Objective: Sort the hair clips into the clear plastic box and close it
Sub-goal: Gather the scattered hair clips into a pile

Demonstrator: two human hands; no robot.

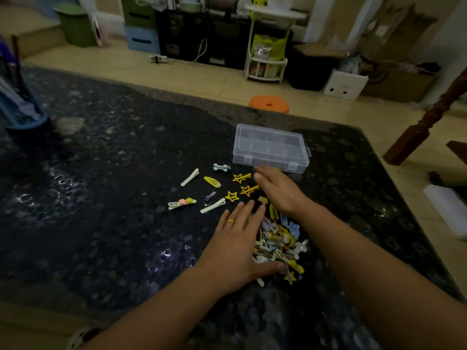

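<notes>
Dark speckled tabletop [101,173] carries a heap of hair clips [280,245] between the flat, straight-fingered left hand [237,245] and the equally flat right hand [278,192], with loose clips just beyond the left fingertips and the shut clear plastic box [271,147] just past the right fingertips.

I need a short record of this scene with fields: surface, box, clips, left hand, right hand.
surface: dark patterned table
box: clear plastic box, lid closed, beyond the clips
clips: pile of hair clips between the hands; others spread out, such as a yellow oval clip
left hand: left hand flat, fingers straight, against the pile
right hand: right hand open, near the box, holding nothing
</notes>
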